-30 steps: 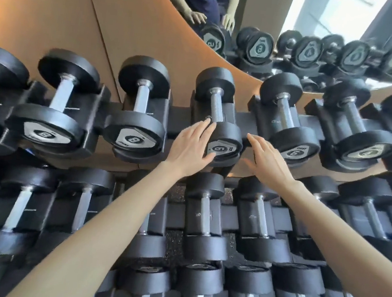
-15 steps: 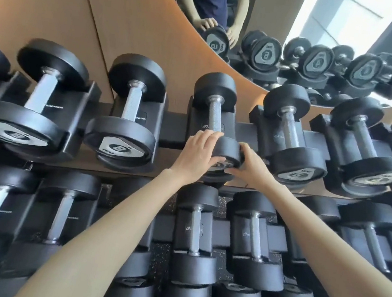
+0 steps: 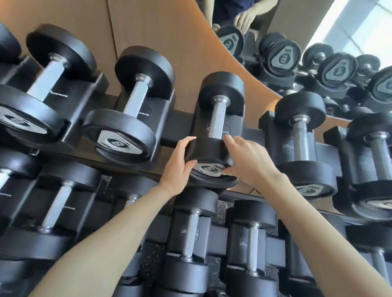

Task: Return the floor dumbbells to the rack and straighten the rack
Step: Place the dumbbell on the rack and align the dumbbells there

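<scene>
Both hands clasp the near head of a dumbbell on the top rack row.

The dumbbell (image 3: pixel 212 135) lies in its cradle on the rack (image 3: pixel 176 131). The left hand (image 3: pixel 180 162) and right hand (image 3: pixel 250 161) form the grip, fingers pressed around the head from either side. Another dumbbell (image 3: pixel 129 118) sits left of the grip, one (image 3: pixel 303 149) right, one (image 3: pixel 190 236) below.

Black 6 dumbbell (image 3: pixel 215 126) in top-row cradle of rack (image 3: pixel 179 131)

Round rubber heads, knurled steel handle, grey end plate w/ "6". Lies front-to-back on rack's upper tier, near head gripped both sides by hands. Next slot left on rack: 8 dumbbell (image 3: pixel 130 113), seated, same style, bigger heads. Lower tiers full.
</scene>
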`<state>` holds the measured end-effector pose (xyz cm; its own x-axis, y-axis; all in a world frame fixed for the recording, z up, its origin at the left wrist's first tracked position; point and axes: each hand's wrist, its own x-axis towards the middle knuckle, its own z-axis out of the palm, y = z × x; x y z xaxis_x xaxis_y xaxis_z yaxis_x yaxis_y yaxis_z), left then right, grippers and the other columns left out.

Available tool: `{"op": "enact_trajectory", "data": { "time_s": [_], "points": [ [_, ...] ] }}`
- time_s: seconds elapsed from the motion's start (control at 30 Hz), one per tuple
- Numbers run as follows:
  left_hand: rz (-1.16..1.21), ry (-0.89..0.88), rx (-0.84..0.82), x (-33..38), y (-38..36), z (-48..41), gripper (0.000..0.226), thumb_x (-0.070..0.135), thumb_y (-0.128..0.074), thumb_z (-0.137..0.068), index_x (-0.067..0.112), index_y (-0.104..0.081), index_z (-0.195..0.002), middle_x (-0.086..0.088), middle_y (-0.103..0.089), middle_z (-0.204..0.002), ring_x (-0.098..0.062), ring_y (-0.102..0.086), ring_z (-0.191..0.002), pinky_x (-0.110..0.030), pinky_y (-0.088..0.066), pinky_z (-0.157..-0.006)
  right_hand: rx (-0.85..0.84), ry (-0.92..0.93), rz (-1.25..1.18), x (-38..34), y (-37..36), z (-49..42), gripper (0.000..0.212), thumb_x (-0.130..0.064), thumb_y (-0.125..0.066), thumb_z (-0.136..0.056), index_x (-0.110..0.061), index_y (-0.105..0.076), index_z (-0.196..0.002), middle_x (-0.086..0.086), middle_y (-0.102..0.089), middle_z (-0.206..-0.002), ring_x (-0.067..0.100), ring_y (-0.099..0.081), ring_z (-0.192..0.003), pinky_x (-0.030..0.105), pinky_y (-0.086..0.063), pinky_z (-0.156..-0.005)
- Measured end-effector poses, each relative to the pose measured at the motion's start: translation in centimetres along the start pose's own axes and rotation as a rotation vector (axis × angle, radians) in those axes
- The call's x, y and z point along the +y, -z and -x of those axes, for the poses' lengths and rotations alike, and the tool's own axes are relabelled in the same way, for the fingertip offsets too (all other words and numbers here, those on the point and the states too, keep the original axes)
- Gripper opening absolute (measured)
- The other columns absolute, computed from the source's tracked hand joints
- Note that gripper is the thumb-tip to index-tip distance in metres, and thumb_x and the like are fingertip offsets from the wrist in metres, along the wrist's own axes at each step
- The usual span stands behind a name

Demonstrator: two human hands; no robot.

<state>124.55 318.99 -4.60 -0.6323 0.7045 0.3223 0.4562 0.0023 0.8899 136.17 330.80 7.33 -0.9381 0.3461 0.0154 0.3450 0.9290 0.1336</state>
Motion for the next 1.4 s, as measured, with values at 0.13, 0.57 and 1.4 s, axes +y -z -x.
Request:
{"op": "enact_trajectory", "data": {
  "time_s": [0.13, 0.57, 1.4],
  "points": [
    [0.01, 0.065, -0.079, 0.2, 0.6, -0.1, 0.052, 0.0, -0.048, -0.092, 0.021, -0.031, -0.137, 0.001, -0.04, -0.138, -0.018, -0.039, -0.129, -0.027, -0.029, -0.109, 0.014, -0.029, -0.069, -0.2, -0.4, 0.2, 0.056, -0.025, -0.073, -0.077, -0.008, -0.04, -0.12, 0.011, -0.055, -0.107, 0.031, -0.055, -0.098, 0.039, -0.045, -0.076],
    [-0.359, -0.383, -0.269, 4.8, -0.2, -3.6, 0.06, 0.032, -0.074, -0.077, 0.006, -0.052, -0.126, -0.011, -0.057, -0.119, -0.027, -0.049, -0.106, -0.042, -0.038, -0.094, 0.095, -0.313, -0.845, 1.5, -7.0, 1.7, 0.063, -0.016, -0.088, -0.057, -0.004, -0.043, -0.099, 0.003, -0.056, -0.094, 0.021, -0.051, -0.083, 0.026, -0.032, -0.063],
    [-0.033, 0.062, -0.07, -1.0, -1.1, -1.0, 0.048, 0.013, -0.056, -0.082, -0.003, -0.043, -0.125, -0.005, -0.044, -0.117, -0.021, -0.043, -0.11, -0.03, -0.033, -0.098, 0.27, -0.353, -1.004, 1.3, -4.8, 2.5, 0.066, -0.012, -0.087, -0.057, -0.011, -0.058, -0.116, -0.001, -0.059, -0.104, 0.014, -0.055, -0.096, 0.022, -0.049, -0.089]
  ]
}}
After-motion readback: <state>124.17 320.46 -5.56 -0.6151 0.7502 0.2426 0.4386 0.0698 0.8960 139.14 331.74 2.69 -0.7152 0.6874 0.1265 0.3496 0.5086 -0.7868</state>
